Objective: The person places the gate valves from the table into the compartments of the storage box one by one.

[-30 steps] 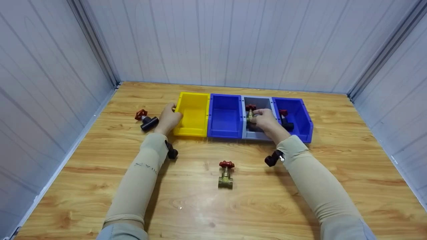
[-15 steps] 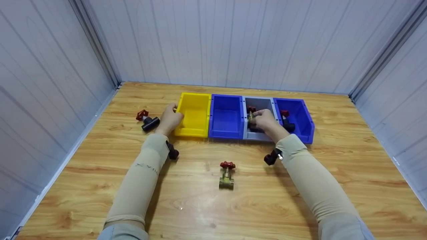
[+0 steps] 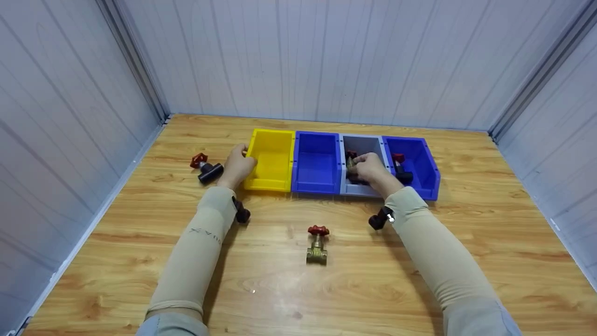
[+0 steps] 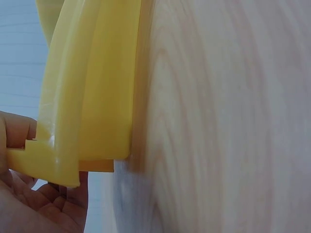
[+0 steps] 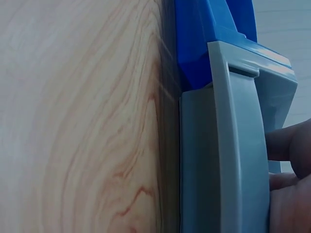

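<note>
At the left end of the bin row, my left hand [image 3: 238, 166] grips the side wall of the yellow bin [image 3: 273, 184]; in the left wrist view its fingers [image 4: 73, 206] curl around the bin's edge. My right hand [image 3: 371, 170] reaches into the grey bin [image 3: 361, 140] and pinches a brass gate valve [image 3: 350, 163] with a red handwheel, low inside. The hand covers part of that valve, and the grey bin's front wall [image 5: 248, 145] hides it in the right wrist view. Another brass gate valve [image 3: 316, 254] with a red handwheel lies on the table in front.
A blue bin [image 3: 316, 161] joins the yellow and grey ones. The rightmost blue bin [image 3: 422, 175] holds a black valve [image 3: 403, 175] with a red handle. Another black valve [image 3: 210, 172] lies on the wooden table [image 3: 280, 298], left of my left hand. White panels [image 3: 298, 60] enclose the table.
The brass valve in my right hand has sunk lower into the grey bin, its red handwheel dropping slightly. My left hand stays on the yellow bin.
</note>
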